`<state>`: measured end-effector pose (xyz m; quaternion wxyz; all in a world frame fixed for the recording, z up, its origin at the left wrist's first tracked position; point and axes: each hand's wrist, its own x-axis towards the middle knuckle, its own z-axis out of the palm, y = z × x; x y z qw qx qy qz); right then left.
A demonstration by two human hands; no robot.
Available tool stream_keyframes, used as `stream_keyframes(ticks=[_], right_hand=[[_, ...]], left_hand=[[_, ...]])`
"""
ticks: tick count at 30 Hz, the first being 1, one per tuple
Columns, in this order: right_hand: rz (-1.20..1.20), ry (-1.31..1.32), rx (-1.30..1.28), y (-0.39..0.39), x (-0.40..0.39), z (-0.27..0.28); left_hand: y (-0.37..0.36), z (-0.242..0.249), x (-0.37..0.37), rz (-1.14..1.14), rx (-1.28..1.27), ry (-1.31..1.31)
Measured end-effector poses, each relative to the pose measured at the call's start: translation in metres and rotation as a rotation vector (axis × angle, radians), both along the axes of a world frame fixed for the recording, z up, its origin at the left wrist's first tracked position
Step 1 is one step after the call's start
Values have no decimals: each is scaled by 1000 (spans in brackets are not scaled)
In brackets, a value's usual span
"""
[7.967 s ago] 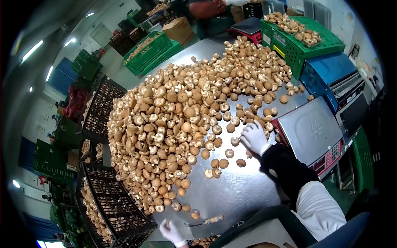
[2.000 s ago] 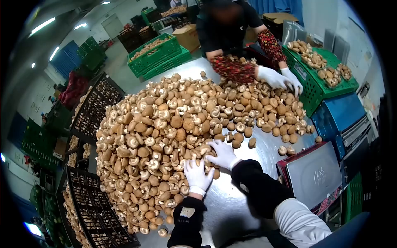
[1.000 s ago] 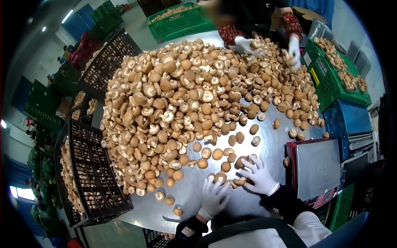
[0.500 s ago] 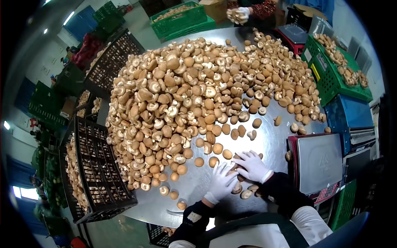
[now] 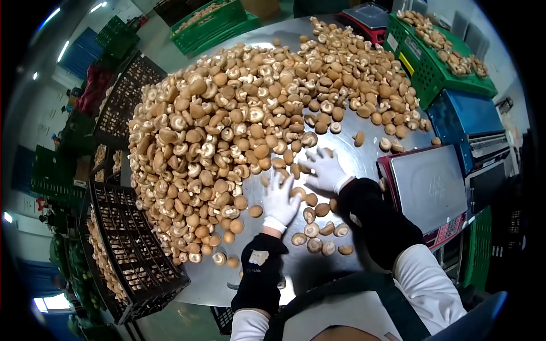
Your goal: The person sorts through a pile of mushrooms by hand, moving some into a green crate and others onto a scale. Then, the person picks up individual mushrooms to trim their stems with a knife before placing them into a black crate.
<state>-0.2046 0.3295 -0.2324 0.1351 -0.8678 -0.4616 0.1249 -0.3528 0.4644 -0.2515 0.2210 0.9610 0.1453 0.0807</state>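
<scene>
A big heap of brown-capped shiitake mushrooms [image 5: 210,125] covers much of the steel table [image 5: 267,250]. My left hand [image 5: 281,203], in a white glove, lies at the heap's near edge with fingers spread over a few mushrooms. Beside it to the right, my gloved right hand [image 5: 325,170] is stretched out flat, its fingertips touching mushrooms at the heap's front. Neither hand is closed round anything. Between my forearms lies a loose group of several mushrooms [image 5: 311,229], some with stems or gills upward.
A red-framed scale [image 5: 429,176] stands right of my right arm, near a blue box [image 5: 467,122]. Behind it a green crate [image 5: 438,71] carries bundled mushrooms. On the left stands a black crate [image 5: 139,250] of mushrooms; more green crates [image 5: 210,28] are at the back.
Both hands have moved forward from the near table to the heap's edge. More loose mushrooms now show between my forearms. The view has shifted, and the person across the table is mostly out of sight.
</scene>
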Motion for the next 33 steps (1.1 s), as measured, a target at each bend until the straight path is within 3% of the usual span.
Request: stream_keyframes(ticks=[1,3,5,9,11,13,15,18,23,29,31,33], right_hand=[[85,37,87,-5,-7,-3],[174,7,202,-23,-23,-12],[269,-35,181,-51,-35,-7],[252,78,326,-101,-58,10],[191,142,351,-120,-72,30],[73,200,374,-143,-90,34],[-30,227,350,-164,-110,38],[-151,274,111,-188,-138,33],[-261,446,-127,-180,-166,12],[-307,496,165,-128,-161,-15],[-336,522,241,-116,-158,-28],[-448,593,359,-106,-152,-31]], left_hand=[[-12,3,-4,-34,-98,12],[-37,5,-21,-48,-59,-59],[-53,12,-43,-142,-83,-54],[-72,27,-86,-321,-23,-105],[-71,30,-106,-315,-63,-75],[-69,35,-125,-105,-111,-123],[-57,24,-142,-107,-29,-58],[-47,11,-152,11,-11,176],[-28,-3,-118,-41,-85,56],[-26,6,-50,-132,-284,-178],[-26,-2,-30,-207,-547,-85],[-27,-3,-21,-252,-446,-33]])
